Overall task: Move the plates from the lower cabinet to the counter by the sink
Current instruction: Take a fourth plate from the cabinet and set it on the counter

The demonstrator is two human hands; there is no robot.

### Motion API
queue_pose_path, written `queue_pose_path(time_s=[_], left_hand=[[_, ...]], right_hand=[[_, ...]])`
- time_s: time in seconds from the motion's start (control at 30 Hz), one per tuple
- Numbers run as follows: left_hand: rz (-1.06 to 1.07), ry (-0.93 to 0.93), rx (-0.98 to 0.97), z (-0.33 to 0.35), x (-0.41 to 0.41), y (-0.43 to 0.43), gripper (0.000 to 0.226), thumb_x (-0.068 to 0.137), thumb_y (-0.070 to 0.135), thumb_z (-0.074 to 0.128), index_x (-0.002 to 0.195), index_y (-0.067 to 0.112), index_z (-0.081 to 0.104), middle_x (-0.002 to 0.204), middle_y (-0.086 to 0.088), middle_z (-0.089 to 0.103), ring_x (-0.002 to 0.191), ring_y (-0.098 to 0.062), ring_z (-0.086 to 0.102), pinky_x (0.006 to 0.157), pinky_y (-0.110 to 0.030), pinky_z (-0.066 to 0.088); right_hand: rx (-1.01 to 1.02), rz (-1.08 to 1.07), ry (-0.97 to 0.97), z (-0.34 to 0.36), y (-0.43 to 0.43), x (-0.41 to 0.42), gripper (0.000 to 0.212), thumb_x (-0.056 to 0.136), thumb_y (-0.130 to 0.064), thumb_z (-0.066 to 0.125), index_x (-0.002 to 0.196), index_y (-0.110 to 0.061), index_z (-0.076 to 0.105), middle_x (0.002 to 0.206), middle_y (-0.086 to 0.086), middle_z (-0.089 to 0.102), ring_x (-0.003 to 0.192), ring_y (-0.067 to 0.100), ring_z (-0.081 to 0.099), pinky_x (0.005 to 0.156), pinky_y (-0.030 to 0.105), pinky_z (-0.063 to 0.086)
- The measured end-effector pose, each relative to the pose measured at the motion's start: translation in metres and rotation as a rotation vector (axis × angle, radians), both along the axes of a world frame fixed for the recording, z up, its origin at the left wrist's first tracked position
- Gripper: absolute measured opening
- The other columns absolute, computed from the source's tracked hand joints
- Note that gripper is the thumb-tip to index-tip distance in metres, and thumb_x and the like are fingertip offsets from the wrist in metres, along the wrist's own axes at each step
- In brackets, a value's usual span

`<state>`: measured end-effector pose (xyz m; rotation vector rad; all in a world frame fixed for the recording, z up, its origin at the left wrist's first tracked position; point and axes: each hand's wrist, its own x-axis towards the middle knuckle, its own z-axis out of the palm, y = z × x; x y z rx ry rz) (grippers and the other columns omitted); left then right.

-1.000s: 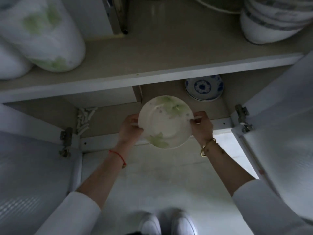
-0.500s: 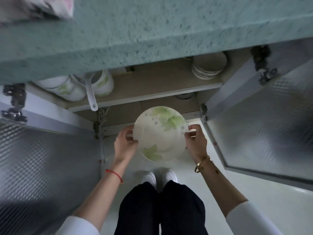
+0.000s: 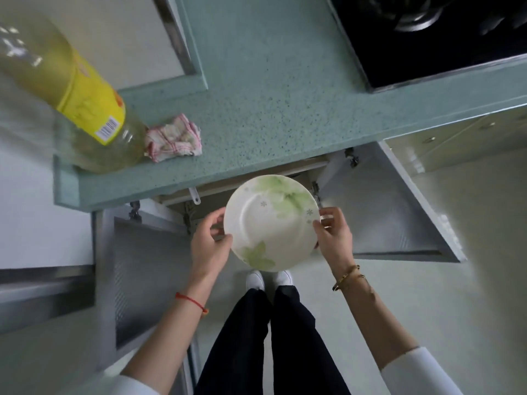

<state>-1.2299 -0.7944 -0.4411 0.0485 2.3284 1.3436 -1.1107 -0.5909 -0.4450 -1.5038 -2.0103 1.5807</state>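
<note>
From the head camera, 1 white plate [image 3: 271, 223] with green leaf prints is held face up between 2 hands, in front of the counter's [image 3: 271, 109] front edge and not resting on it. The left hand [image 3: 209, 246] grips the plate's left rim with curled fingers and thumb. The right hand [image 3: 333, 240] pinches the right rim, thumb on top. Below the counter, 2 cabinet doors stand open, the left door [image 3: 148, 280] and the right door [image 3: 385, 218]. On the counter, a big yellow-labelled bottle [image 3: 85, 109] stands at the left end, with a crumpled cloth [image 3: 172, 138] touching it. A black stove [image 3: 427, 38] sits at the right.
</note>
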Motion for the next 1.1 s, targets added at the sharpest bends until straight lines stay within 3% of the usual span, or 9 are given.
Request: queue_pose_path(time_s=[0.1,0.2,0.3,0.4,0.53,0.67,0.77,0.97,1.1], left_hand=[[-0.037,0.011,0.044,0.045,0.001,0.002,0.060,0.076,-0.010,0.060,0.127,0.021,0.063,0.116,0.004,0.068,0.101,-0.013,0.067,0.085,-0.022,0.054],[-0.111,0.020,0.094,0.084,0.000,0.008,0.060,0.077,-0.010,0.060,0.127,0.022,0.063,0.116,0.006,0.069,0.100,-0.009,0.067,0.080,-0.016,0.054],[-0.198,0.038,0.155,0.116,-0.002,0.020,0.059,0.077,-0.011,0.060,0.125,0.022,0.063,0.115,0.007,0.069,0.102,-0.011,0.068,0.086,-0.022,0.055],[-0.311,0.046,0.190,0.144,0.002,0.039,0.059,0.075,-0.011,0.061,0.121,0.026,0.064,0.110,0.014,0.070,0.099,-0.002,0.068,0.087,-0.019,0.055],[-0.413,0.013,0.211,0.168,0.012,0.067,0.055,0.067,0.004,0.062,0.117,0.028,0.065,0.106,0.012,0.072,0.095,0.000,0.069,0.087,-0.023,0.056],[-0.568,-0.033,0.223,0.189,0.040,0.107,0.052,0.068,0.007,0.063,0.106,0.042,0.066,0.103,0.020,0.074,0.098,0.002,0.069,0.086,-0.024,0.055],[-0.688,-0.050,0.252,0.202,0.070,0.148,0.053,0.068,0.006,0.064,0.109,0.039,0.067,0.103,0.022,0.074,0.098,-0.001,0.070,0.085,-0.023,0.056],[-0.856,-0.099,0.266,0.217,0.142,0.236,0.053,0.065,0.012,0.066,0.111,0.038,0.067,0.103,0.015,0.074,0.099,-0.005,0.070,0.076,-0.020,0.057],[-0.928,-0.138,0.269,0.224,0.199,0.296,0.054,0.065,0.015,0.066,0.113,0.038,0.067,0.107,0.014,0.073,0.099,-0.005,0.069,0.078,-0.023,0.058]], right_hand=[[-0.014,-0.039,0.024,0.045,0.000,0.011,0.016,0.087,-0.007,0.055,0.097,-0.019,0.056,0.081,0.004,0.065,0.053,0.020,0.058,0.042,0.015,0.044],[-0.017,-0.100,0.063,0.083,0.004,0.023,0.016,0.087,-0.009,0.055,0.097,-0.021,0.057,0.087,0.011,0.066,0.055,0.024,0.057,0.049,0.028,0.050],[-0.029,-0.181,0.139,0.112,0.007,0.039,0.016,0.087,-0.009,0.055,0.100,-0.019,0.059,0.090,0.015,0.064,0.061,0.024,0.056,0.050,0.033,0.050],[-0.020,-0.287,0.195,0.134,0.009,0.064,0.016,0.087,-0.010,0.055,0.099,-0.021,0.058,0.083,0.010,0.062,0.061,0.024,0.055,0.045,0.026,0.044],[-0.021,-0.411,0.259,0.158,0.009,0.098,0.015,0.088,-0.004,0.057,0.098,-0.015,0.060,0.078,0.006,0.062,0.059,0.022,0.055,0.056,0.040,0.051],[-0.021,-0.592,0.317,0.179,0.021,0.146,0.015,0.089,-0.001,0.058,0.100,-0.009,0.063,0.081,0.009,0.062,0.065,0.021,0.056,0.051,0.033,0.049],[-0.007,-0.722,0.338,0.189,0.036,0.187,0.014,0.089,-0.003,0.059,0.101,-0.008,0.064,0.091,0.016,0.065,0.073,0.022,0.058,0.051,0.033,0.049],[0.061,-0.917,0.354,0.203,0.081,0.271,0.014,0.088,-0.006,0.061,0.094,-0.017,0.067,0.084,0.008,0.067,0.067,0.018,0.060,0.049,0.028,0.050],[0.101,-0.981,0.349,0.209,0.120,0.331,0.013,0.089,-0.004,0.060,0.098,-0.012,0.065,0.086,0.011,0.066,0.069,0.020,0.060,0.050,0.032,0.050]])
